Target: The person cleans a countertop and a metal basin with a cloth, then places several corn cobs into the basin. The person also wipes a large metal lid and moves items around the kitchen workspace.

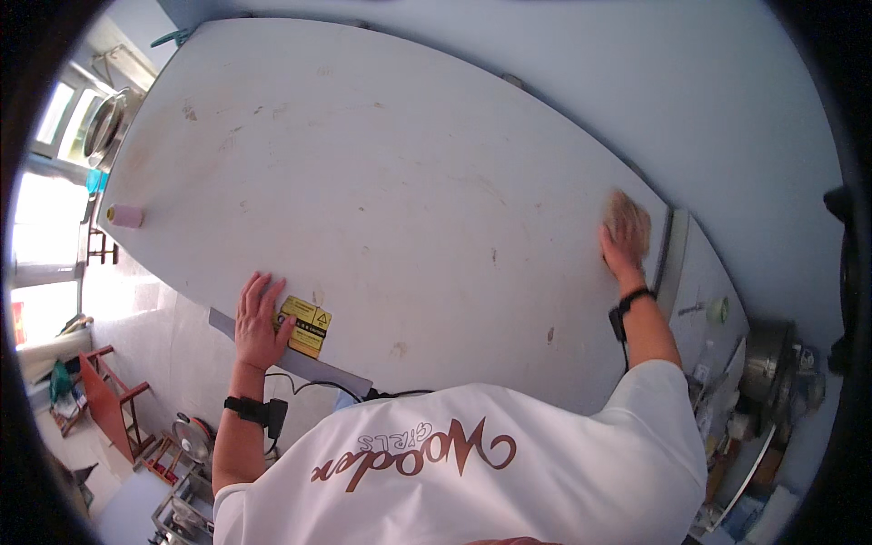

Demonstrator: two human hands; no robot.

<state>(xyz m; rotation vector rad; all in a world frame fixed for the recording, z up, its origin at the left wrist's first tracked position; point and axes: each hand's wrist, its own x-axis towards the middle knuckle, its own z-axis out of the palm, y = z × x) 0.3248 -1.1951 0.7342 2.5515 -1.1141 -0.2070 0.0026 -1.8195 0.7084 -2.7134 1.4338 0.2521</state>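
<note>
A large white table (436, 225) with scuffs and brown stains spreads before me. My left hand (257, 330) rests on its near edge at the left, fingers slightly apart and holding nothing. The thumb lies over a yellow caution label (315, 337) stuck there. Far to the right, my right hand (621, 255) presses a tan, cloth-like pad (628, 214) against the tabletop near the right edge. Both the pad and the fingertips are blurred, so its exact kind is unclear. Each wrist wears a black strap with a small device.
A pink thread cone (125, 216) lies at the table's left edge. A green clip (172, 38) grips the far left corner. On the right, an adjoining surface bears a roll of green tape (718, 310), near a metal pot (768, 361). A red stool (107, 407) lies on the floor.
</note>
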